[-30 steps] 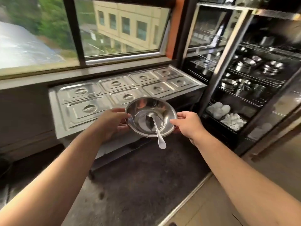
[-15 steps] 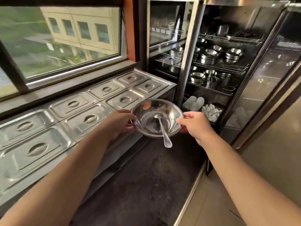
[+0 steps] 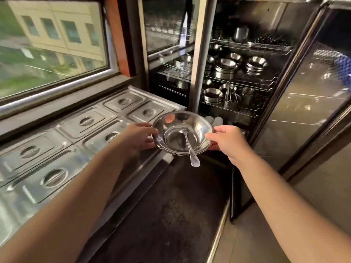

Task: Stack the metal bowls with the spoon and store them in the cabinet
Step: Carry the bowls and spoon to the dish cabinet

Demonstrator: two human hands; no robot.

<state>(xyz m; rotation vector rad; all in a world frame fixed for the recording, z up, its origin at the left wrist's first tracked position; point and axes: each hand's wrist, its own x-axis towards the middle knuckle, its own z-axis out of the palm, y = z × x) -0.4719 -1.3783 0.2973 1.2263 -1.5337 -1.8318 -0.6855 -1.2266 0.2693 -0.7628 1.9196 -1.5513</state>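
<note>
I hold a stack of shiny metal bowls in the air at the centre of the view. My left hand grips its left rim and my right hand grips its right rim. A metal spoon lies in the top bowl, its handle sticking out over the near rim. The open cabinet stands just beyond the bowls, with wire shelves inside.
The wire shelves carry several metal bowls and cups. The cabinet's glass door stands open at right. A steel counter with lidded food pans runs along the left under a window. Dark floor lies below.
The view has turned right and come closer to the cabinet. Both hands still hold the bowls with the spoon, now right in front of the lower shelves.
</note>
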